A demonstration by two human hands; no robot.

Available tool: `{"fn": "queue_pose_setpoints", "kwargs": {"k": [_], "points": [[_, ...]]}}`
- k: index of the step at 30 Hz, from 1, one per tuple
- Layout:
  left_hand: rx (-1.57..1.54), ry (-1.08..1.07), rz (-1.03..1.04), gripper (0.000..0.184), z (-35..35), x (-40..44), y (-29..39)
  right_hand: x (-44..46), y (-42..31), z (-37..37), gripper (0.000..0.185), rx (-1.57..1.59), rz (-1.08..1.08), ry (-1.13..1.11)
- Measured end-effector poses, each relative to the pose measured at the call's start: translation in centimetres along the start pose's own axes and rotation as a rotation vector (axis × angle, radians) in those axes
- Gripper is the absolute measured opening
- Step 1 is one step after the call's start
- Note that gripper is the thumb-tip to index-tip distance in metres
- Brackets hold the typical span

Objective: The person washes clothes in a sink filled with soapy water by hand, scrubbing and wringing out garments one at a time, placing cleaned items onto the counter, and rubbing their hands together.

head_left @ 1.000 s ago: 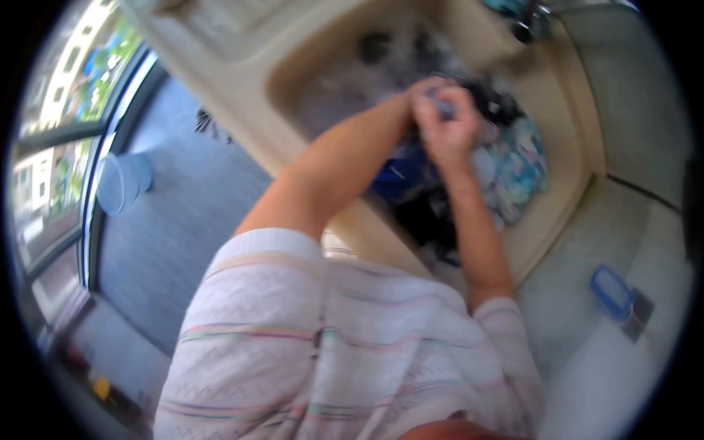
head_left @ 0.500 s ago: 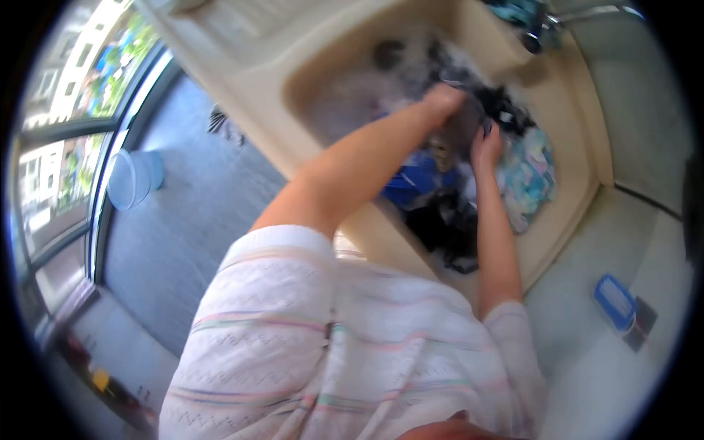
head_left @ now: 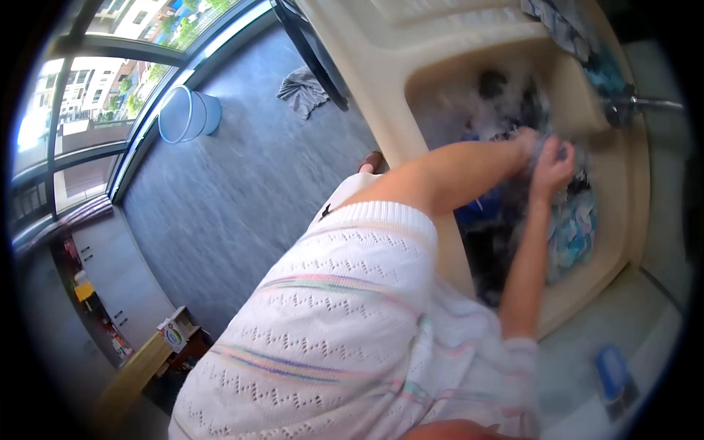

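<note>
Both of my hands meet over a beige wash basin filled with sudsy water and laundry. My left hand and my right hand are closed round a small greyish piece of cloth, mostly hidden and blurred by motion. Under my left forearm lies a blue garment, with dark clothes nearer me. A teal patterned cloth rests along the basin's right side. Farther back, more dark laundry sits among suds.
A metal tap juts in at the right, near a striped cloth on the basin edge. To the lower right lies a blue brush. A light blue bucket and a grey cloth are on the floor.
The view has swung left, so the basin appears farther right. My hands have come closer together, and the grey cloth stretched between them is now bunched up.
</note>
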State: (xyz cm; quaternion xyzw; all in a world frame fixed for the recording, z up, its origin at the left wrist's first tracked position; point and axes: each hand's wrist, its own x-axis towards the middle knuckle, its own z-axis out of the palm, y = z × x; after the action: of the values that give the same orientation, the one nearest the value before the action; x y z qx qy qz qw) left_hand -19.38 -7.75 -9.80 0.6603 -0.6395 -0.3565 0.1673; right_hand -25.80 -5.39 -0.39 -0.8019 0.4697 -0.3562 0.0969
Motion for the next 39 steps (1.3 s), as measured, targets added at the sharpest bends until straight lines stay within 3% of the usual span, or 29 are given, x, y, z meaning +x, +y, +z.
{"fn": "queue_pose_setpoints", "kwargs": {"k": [3,6,9,12,13,14,16,17,19,21,22,24,26,27,30,31,34,36,37,39], "points": [[-0.619,0.221,-0.369,0.022,-2.8,-3.4,4.8,3.1,14.8,2.7,0.031,-0.104,0.146,-0.217],[-1.121,0.316,-0.593,0.035,-5.4,-6.1,6.7,1.7,16.2,1.0,0.036,-0.131,0.423,-0.332],[-1.102,0.397,-0.646,0.046,-6.5,-6.2,5.2,-0.7,15.0,0.6,0.035,-0.338,0.407,-0.190],[-0.873,0.261,-0.569,0.060,-4.7,-5.0,3.4,-5.3,17.2,3.6,0.038,0.628,0.684,-0.290],[-0.919,0.216,-0.528,0.066,-4.7,-5.3,3.2,-4.8,17.7,3.3,0.036,0.091,0.355,-0.466],[-0.934,0.226,-0.556,0.066,-4.6,-5.4,3.4,-4.3,18.3,2.9,0.035,-0.463,0.011,-0.484],[-0.971,0.255,-0.616,0.065,-4.5,-5.4,3.7,-1.5,17.2,3.9,0.031,-0.555,0.372,-0.640],[-1.005,0.279,-0.630,0.061,-4.8,-5.6,3.7,-1.3,15.3,2.8,0.028,-0.239,0.434,-0.511],[-1.085,0.314,-0.653,0.054,-5.3,-5.9,4.2,-0.2,3.4,-1.4,0.023,0.452,0.487,-0.256],[-0.536,0.090,-0.184,0.038,-3.7,-3.9,3.2,-1.2,-3.2,-2.8,0.021,0.402,0.093,-0.212],[-0.292,0.044,-0.048,0.035,-3.5,-3.8,2.6,-1.5,-4.5,-3.0,0.020,0.377,-0.100,-0.182],[0.086,0.022,0.047,0.028,-4.0,-4.6,2.7,0.1,-1.4,-0.7,0.022,0.153,0.052,-0.083],[0.200,0.058,0.061,0.022,-4.7,-5.2,3.3,0.7,3.8,-0.2,0.024,0.022,0.183,-0.063],[0.119,0.094,0.045,0.022,-4.8,-5.1,4.1,0.7,6.9,0.0,0.025,0.011,0.238,-0.080],[-1.133,0.309,-0.626,0.021,-5.2,-4.5,6.3,1.3,15.2,1.0,0.027,-0.015,0.374,-0.168],[-1.078,0.301,-0.570,0.041,-6.1,-5.5,6.1,0.9,15.8,0.9,0.028,-0.026,0.426,-0.207],[-0.960,0.469,-0.626,0.034,-6.3,-5.0,4.7,-1.7,15.4,0.3,0.032,-0.193,0.333,-0.200],[-0.852,0.372,-0.595,0.045,-3.3,-2.4,3.1,-5.1,14.9,1.0,0.032,-0.133,0.046,-0.362],[-0.751,0.280,-0.457,0.053,-3.9,-3.7,3.4,-5.4,13.2,0.4,0.031,-0.254,0.103,-0.449],[-0.855,0.192,-0.395,0.058,-4.1,-4.4,3.0,-3.6,14.1,1.5,0.028,-0.391,0.269,-0.559]]}}
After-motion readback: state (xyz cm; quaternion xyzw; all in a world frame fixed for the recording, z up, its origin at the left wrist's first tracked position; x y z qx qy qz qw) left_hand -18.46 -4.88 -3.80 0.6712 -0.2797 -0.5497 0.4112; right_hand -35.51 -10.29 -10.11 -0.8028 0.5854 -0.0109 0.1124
